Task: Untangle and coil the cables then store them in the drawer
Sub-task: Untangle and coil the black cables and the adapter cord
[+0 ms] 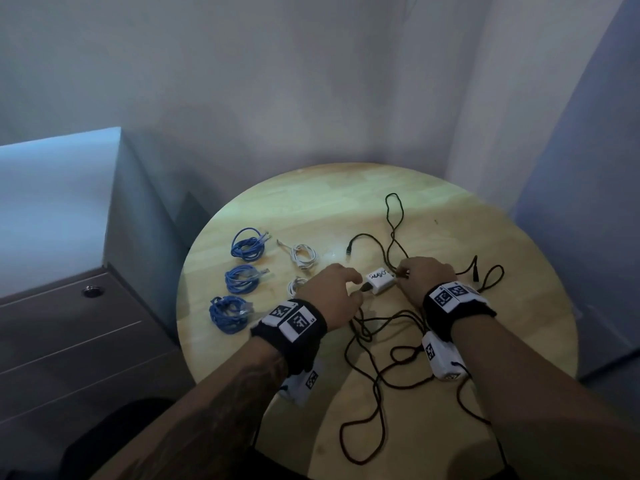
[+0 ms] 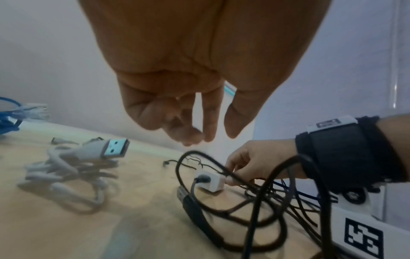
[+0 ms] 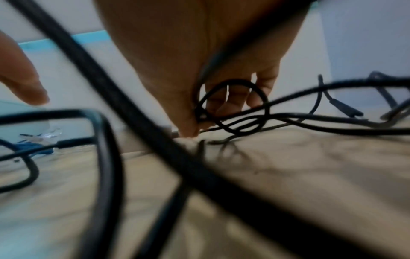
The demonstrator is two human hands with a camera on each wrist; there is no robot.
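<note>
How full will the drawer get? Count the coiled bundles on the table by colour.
Blue bundles: 3
White bundles: 2
Total: 5
The black cables lie tangled, uncoiled, so they are not counted.

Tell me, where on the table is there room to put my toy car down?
The far edge of the table, behind the blue coils and white cables, is bare. So is the right rim past the black cables. The middle and near side are crowded: black loops, the white box, and both the left hand and right hand.
</note>
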